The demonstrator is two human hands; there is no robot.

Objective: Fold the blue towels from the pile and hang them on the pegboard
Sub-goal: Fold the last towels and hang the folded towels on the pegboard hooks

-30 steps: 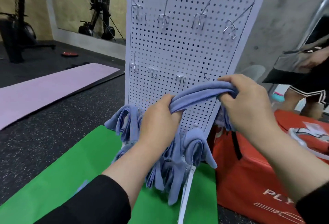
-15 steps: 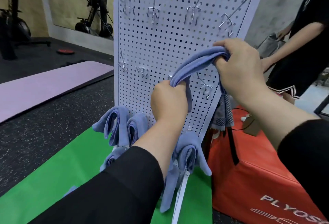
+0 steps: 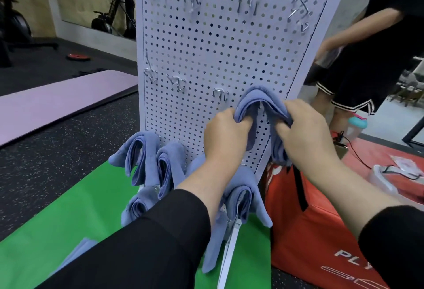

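A white pegboard (image 3: 206, 43) stands upright on a green mat (image 3: 68, 208), with metal hooks in rows. A folded blue towel (image 3: 261, 100) is draped over a hook at the right of the middle row. My left hand (image 3: 227, 137) grips its left end and my right hand (image 3: 307, 137) grips its right end, both just below the hook. Several folded blue towels (image 3: 146, 158) hang on the lower hooks, partly hidden behind my left arm. The corner of another blue towel (image 3: 75, 254) lies on the mat at the bottom left.
A red box (image 3: 316, 231) stands right of the pegboard, with a plastic bag and a cable on top. Another person's legs (image 3: 353, 86) are behind at the right. A pink mat (image 3: 57, 102) and exercise gear lie at the left.
Both hands brought the towel down from the board's upper right and draped it over a middle-row hook. The hands have drawn closer together.
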